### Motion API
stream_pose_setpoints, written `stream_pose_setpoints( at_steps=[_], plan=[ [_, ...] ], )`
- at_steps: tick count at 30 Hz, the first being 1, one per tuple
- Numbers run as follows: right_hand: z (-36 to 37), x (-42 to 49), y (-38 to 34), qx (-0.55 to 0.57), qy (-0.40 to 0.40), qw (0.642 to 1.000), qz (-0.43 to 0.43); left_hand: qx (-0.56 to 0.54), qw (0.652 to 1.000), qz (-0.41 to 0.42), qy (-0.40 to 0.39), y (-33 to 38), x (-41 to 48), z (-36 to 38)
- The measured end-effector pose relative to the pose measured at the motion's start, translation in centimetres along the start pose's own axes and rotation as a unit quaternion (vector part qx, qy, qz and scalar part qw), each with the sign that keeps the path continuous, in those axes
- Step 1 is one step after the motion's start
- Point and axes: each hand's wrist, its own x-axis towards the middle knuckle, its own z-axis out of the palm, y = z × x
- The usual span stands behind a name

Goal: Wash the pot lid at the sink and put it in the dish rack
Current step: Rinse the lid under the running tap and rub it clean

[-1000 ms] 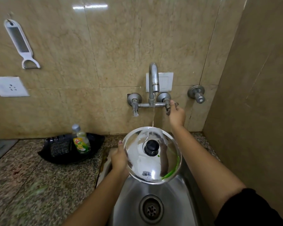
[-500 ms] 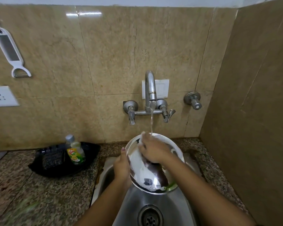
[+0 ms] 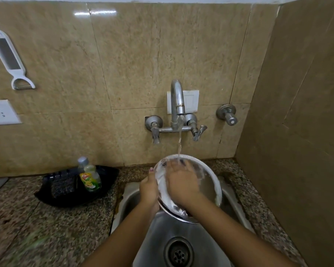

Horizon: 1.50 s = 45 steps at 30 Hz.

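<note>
A round glass pot lid (image 3: 206, 182) with a metal rim is held tilted over the steel sink (image 3: 135, 197), under water running from the wall tap (image 3: 176, 97). My left hand (image 3: 148, 189) grips the lid's left edge. My right hand (image 3: 181, 182) lies flat on the lid's face with fingers spread, in the water stream, and covers the middle of the lid. No dish rack is in view.
A black tray (image 3: 52, 197) on the granite counter at left holds a dish-soap bottle (image 3: 89, 175) and a dark scrubber. The sink drain (image 3: 178, 253) lies below the lid. A tiled side wall rises close on the right. A peeler (image 3: 8, 58) hangs on the back wall.
My right hand left the tap's right handle and came down onto the lid's face. Water now runs more strongly, and the lid is tilted more steeply.
</note>
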Motion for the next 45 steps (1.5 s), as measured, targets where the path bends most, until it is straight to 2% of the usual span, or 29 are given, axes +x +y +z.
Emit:
stream_pose_setpoints(
  at_steps=[2,3,6,8,10,13,16,20,22,26,28,30,33,36,40,42,45],
  plan=[
    [-0.3,0.8,0.2,-0.007,-0.007,0.999,0.052,0.001,1.000,0.002,-0.011,0.2,-0.5,0.5],
    [-0.3,0.8,-0.2,0.012,0.002,0.999,0.045,-0.002,1.000,0.004,-0.018,0.3,-0.7,0.8],
    [0.7,-1.6,-1.2,0.083,0.038,0.992,-0.089,-0.021,0.999,-0.030,-0.012,0.7,-0.6,0.7],
    [1.7,-4.1,0.6,0.141,0.025,0.969,-0.201,-0.007,0.999,-0.050,0.005,1.0,-0.3,0.0],
    [2.8,-5.5,4.0,0.158,0.010,0.952,-0.262,0.023,0.997,-0.052,0.043,1.3,0.2,-0.7],
    [4.4,-6.4,8.3,0.190,0.024,0.959,-0.211,-0.004,0.997,-0.041,0.072,1.3,1.0,-1.3],
    [4.8,-6.9,8.8,0.230,0.052,0.958,-0.164,-0.019,0.995,-0.050,0.082,1.1,1.1,-1.4],
    [4.3,-6.0,4.3,0.200,0.058,0.938,-0.277,-0.027,0.992,-0.050,0.113,0.7,0.9,-0.7],
    [4.5,-5.3,2.3,0.223,0.053,0.928,-0.295,-0.029,0.992,-0.054,0.114,0.3,0.4,-0.1],
    [5.2,-6.5,4.9,0.268,0.106,0.914,-0.286,0.003,0.992,-0.050,0.114,1.0,0.9,-1.4],
    [6.3,-7.6,7.9,0.301,0.176,0.910,-0.224,0.000,0.991,-0.043,0.126,1.4,1.2,-2.2],
    [6.8,-7.7,10.0,0.319,0.192,0.915,-0.155,0.009,0.990,-0.046,0.133,1.2,1.6,-2.8],
    [6.3,-4.9,10.4,0.282,0.116,0.948,-0.087,0.020,0.992,-0.044,0.120,0.7,1.3,-2.6],
    [5.0,-1.0,8.9,0.260,0.076,0.962,-0.043,0.024,0.996,-0.032,0.083,0.3,0.4,-2.0],
    [4.5,1.8,8.6,0.275,0.067,0.952,-0.117,0.046,0.998,0.007,0.038,0.0,-0.2,-1.5],
    [3.8,2.6,9.0,0.305,0.046,0.946,-0.098,0.042,0.998,0.013,0.039,0.1,-0.1,-1.4],
    [1.7,3.7,7.6,0.296,-0.047,0.948,-0.106,0.059,0.997,0.025,0.037,0.1,0.0,-1.4]
  ],
)
